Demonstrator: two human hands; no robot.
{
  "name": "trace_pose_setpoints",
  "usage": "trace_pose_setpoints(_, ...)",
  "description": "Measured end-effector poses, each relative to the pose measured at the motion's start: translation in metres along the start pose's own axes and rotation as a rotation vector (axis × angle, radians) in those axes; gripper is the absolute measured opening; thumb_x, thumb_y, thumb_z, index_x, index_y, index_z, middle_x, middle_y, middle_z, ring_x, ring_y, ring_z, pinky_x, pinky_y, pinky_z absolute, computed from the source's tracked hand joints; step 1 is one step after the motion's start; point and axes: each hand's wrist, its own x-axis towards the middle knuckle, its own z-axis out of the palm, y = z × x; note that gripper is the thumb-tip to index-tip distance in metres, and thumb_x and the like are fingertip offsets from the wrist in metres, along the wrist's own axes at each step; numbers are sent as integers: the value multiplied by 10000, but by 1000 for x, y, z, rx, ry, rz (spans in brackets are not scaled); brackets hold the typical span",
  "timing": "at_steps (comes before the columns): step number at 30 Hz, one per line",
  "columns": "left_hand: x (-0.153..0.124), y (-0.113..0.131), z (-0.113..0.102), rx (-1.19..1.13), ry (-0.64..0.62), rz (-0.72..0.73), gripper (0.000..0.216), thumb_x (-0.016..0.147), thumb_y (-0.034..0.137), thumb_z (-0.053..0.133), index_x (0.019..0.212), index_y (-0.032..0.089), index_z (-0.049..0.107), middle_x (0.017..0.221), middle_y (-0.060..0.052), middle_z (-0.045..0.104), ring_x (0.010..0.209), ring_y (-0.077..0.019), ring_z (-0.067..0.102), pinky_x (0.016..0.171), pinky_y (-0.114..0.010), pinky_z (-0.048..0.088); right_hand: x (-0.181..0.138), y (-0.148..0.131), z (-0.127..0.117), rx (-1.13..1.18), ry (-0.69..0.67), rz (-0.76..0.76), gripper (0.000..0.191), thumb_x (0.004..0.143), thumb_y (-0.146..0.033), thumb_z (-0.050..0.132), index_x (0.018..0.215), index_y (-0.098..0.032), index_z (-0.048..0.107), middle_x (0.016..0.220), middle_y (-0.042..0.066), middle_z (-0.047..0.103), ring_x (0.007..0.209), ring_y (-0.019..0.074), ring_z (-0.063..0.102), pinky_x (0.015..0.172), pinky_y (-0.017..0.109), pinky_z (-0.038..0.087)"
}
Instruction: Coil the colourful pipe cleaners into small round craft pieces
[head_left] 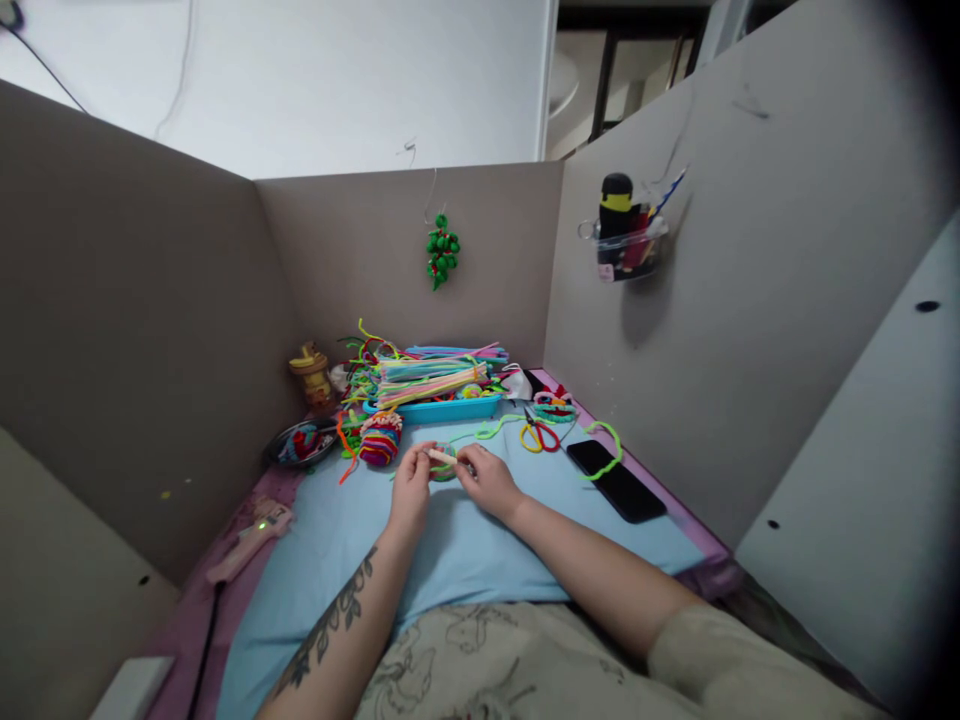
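Observation:
Both hands meet over the light blue cloth (352,540) in the middle of the desk. My left hand (411,490) is closed, pinching a short pale stick (442,457) with a green pipe-cleaner coil (444,470) wound around it. My right hand (487,480) is closed on the other side of the same coil, fingers curled at it. A loose green pipe cleaner (495,428) trails away from the coil toward the back right.
Behind the hands: a blue tray (435,408) heaped with coloured pipe cleaners, a striped pipe-cleaner ball (380,438), a dark bowl (300,443), scissors (538,434), a black phone (616,479). A pink glue gun (251,537) lies left. Cardboard walls enclose the desk.

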Motion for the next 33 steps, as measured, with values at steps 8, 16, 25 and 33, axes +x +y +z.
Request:
trace_pose_setpoints(8,-4,-2,5,49,-101,29,274,656,336,687,840,150,604,914,-71,627,861,-179,593,755,-293,473,1,-3,-3,15,-25,-26,78,838,-178,475,835,-194,551,788,30,565,756,158,520,683,260,412)
trace_pose_setpoints(16,-4,2,3,109,-104,22,174,631,291,694,604,133,625,811,-58,637,771,-168,571,746,-285,448,0,-6,-2,29,-18,-51,60,845,-207,487,842,-195,545,808,40,563,770,165,516,694,271,411)
trace_pose_setpoints(25,-3,-3,2,91,-114,33,160,631,261,692,603,131,602,776,-35,631,728,-143,560,707,-251,431,0,-7,-3,1,-56,-79,78,823,-144,479,796,-182,541,780,39,550,754,165,501,699,277,400)
trace_pose_setpoints(33,-3,-4,2,68,-79,-27,237,621,272,705,806,137,646,777,-34,655,750,-163,595,737,-282,447,1,-3,1,123,-48,3,86,834,-218,511,890,-182,565,809,32,573,742,149,507,664,252,402)
